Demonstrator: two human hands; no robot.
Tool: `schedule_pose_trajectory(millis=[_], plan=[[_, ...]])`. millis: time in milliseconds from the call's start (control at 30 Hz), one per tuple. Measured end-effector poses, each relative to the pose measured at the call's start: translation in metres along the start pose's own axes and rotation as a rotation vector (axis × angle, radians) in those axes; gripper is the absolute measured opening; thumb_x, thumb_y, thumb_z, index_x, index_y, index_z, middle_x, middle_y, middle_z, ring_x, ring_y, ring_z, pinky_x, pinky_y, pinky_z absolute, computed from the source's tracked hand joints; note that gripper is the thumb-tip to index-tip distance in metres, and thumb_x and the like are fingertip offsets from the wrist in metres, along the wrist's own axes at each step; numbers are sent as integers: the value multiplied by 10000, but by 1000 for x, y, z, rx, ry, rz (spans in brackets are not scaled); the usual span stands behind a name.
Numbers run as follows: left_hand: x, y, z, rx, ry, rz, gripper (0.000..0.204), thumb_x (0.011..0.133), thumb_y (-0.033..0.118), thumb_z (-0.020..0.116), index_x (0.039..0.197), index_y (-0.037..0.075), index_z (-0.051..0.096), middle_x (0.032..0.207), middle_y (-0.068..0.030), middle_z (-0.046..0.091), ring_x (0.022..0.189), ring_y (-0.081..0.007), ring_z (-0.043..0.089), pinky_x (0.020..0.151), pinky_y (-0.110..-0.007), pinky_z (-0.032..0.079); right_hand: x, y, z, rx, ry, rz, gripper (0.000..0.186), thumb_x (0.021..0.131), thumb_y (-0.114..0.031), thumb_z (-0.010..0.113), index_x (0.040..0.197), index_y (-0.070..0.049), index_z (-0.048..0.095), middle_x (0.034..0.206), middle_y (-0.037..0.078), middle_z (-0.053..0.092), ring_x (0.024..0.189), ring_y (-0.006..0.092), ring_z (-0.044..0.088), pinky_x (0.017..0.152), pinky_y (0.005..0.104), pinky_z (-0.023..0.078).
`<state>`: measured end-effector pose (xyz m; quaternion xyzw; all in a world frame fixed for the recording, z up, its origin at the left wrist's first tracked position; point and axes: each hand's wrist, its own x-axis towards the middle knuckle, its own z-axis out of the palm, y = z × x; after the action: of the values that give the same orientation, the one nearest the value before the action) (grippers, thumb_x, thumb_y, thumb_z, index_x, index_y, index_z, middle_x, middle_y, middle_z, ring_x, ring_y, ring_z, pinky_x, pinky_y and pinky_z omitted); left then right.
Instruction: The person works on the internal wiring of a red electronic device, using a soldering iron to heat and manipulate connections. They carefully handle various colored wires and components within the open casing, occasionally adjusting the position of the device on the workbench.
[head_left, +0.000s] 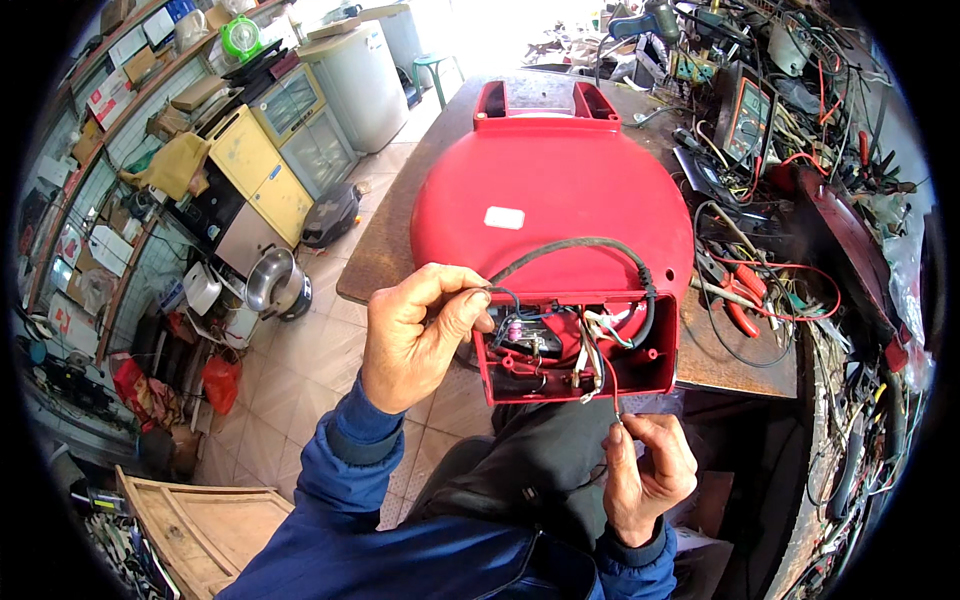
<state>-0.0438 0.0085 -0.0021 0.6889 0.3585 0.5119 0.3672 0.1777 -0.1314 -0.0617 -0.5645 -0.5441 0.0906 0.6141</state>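
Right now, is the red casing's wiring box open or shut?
Open: the wiring box on the red casing has no cover, and its wires and terminals show.

Wiring bay (575,350) crowded with wires (590,345); tool clutter (780,180) right; left open.

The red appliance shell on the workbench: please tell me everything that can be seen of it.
The red appliance shell looks like glossy plastic, rounded, lying bottom-up on the brown workbench. It has a handle-like frame at the far end, a white sticker, and an open wiring compartment nearest the person. The left hand pinches a black cable there; the right hand holds a thin wire.
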Motion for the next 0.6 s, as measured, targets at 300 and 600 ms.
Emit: schedule_pose_trajectory(millis=[300,600], plan=[[5,0,5,79,21,24,130,1027,110,690,1078,-9,704,781,-29,712,688,-80,684,614,-223,529,-2,10,0,49,0,46,144,821,37,805,944,43,730,831,153,711,710,226,690,649,304,529],[13,2,9,81,-6,11,155,1034,129,684,1048,-25,697,752,-22,670,642,-77,650,585,-230,512,-3,6,0,29,-9,32,123,854,28,786,956,54,722,818,138,699,684,189,672,630,278,508]])
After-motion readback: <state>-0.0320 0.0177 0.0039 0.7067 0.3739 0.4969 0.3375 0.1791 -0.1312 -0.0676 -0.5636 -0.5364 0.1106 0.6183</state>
